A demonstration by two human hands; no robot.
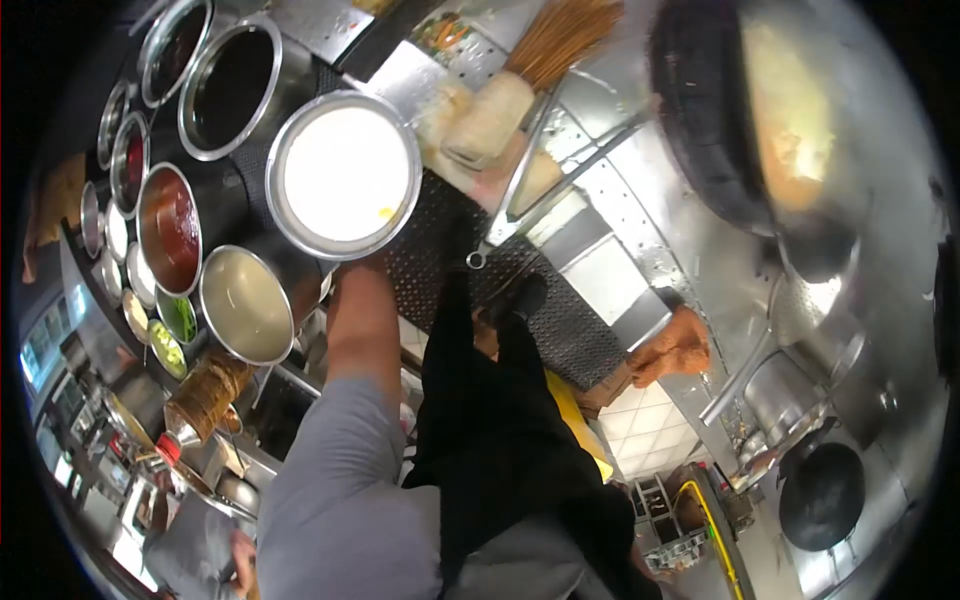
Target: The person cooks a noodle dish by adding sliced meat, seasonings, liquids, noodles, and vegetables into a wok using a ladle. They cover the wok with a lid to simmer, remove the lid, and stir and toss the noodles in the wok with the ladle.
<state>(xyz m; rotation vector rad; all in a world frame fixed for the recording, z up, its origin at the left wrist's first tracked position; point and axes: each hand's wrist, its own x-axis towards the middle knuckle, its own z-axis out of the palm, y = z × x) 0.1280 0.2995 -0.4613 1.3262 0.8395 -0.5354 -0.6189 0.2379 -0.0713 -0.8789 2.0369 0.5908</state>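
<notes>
Metal bowl [276,190] with white stuff and a small yellow bit in it is near a pot [292,90] of dark liquid; the left arm [362,315], in a grey sleeve, reaches up to the bowl; the bowl hides the left hand, so I cannot tell how open it is or what it holds; the right hand is out of sight; a straw brush [565,42] is over to the right.

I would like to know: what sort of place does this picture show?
Most probably a restaurant kitchen. A large dark wok stands on one side; red-brown sauce and chopped greens are set out on the other.
</notes>
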